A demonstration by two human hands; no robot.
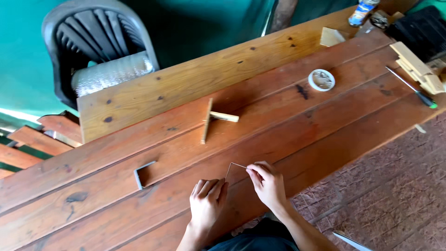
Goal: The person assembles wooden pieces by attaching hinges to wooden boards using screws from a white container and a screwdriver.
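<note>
A thin piece of wire (233, 166), bent into an angle, is held between both my hands above the near edge of the wooden table (288, 125). My left hand (207, 201) pinches its lower end with fingers curled. My right hand (267, 182) pinches the other end between thumb and forefinger. A small T-shaped assembly of wooden sticks (214, 119) lies on the table beyond my hands. A grey bent metal bracket (142, 174) lies to the left of my left hand.
A round white reel (321, 80) sits at the right. A screwdriver with a green tip (413, 89), several wood strips (417, 66), a wood block (332, 36) and a bottle (362, 11) lie at the far right. A dark plastic chair (95, 44) holding a silver roll stands behind the table.
</note>
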